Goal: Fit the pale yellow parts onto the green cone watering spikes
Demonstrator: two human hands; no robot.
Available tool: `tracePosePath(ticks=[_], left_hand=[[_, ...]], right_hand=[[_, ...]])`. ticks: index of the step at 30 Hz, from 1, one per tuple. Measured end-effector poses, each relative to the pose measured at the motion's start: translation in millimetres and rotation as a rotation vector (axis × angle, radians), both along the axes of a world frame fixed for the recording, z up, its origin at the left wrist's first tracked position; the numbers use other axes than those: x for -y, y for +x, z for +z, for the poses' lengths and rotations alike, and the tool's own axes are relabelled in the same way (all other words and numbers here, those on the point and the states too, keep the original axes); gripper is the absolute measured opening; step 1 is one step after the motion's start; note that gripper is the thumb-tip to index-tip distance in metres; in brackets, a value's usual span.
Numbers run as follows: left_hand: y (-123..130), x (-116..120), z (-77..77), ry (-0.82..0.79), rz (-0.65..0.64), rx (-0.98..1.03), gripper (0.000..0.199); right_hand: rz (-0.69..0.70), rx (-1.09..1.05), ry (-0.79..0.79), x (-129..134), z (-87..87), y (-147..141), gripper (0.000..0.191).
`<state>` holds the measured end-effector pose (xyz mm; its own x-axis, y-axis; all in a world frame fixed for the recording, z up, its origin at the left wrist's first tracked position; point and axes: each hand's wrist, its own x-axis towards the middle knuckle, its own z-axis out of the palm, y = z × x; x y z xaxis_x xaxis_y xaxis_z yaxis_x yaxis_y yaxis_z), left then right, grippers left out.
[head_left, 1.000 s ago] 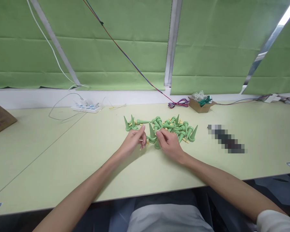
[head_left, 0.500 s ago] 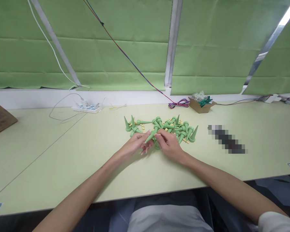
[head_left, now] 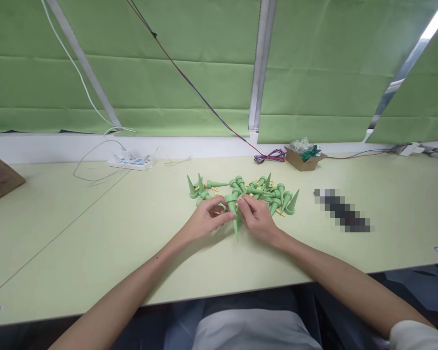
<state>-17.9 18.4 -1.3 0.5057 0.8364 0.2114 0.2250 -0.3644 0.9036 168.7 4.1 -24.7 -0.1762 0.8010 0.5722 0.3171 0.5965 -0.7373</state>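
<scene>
Between my hands is a green plastic plant watering spike (head_left: 231,206), its wide cap up and its point down toward me. My left hand (head_left: 206,219) holds it, thumb and fingers closed around the shaft. Just right of the cap, my right hand (head_left: 258,217) has its thumb and forefinger pressed together; whatever they pinch is too small or hidden to make out. Behind the hands lies a pile of similar green spikes (head_left: 275,193), some standing cap-down with points up. Small yellow plastic pieces (head_left: 214,190) are scattered among them.
A small cardboard box (head_left: 303,161) with clear and green plastic stands at the back, beside a coil of red and blue wire (head_left: 270,156). A white power strip (head_left: 133,163) lies back left, a brown object (head_left: 2,177) at far left. A blurred dark item (head_left: 343,210) lies right.
The spike in my left hand has turned from pointing down-left to pointing down toward me, its cap now facing up. My left fingers have shifted on it; the right hand has barely moved.
</scene>
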Motion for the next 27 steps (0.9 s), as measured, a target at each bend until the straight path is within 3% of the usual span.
tracePosePath(ticks=[5,16,27], left_hand=[[2.3,-0.8,-5.9,0.190,0.101,-0.024,0.031],[3.0,2.2,-3.4,0.356,0.059,-0.016,0.020],[5.5,4.8,-0.9,0.524,0.134,-0.053,0.004]], right_hand=[[0.010,-0.021,-0.043,2.7,3.1,-1.7,0.046],[0.032,-0.036,-0.050,6.2,6.5,-3.7,0.052],[0.054,-0.056,-0.062,5.5,4.4,-4.9,0.051]])
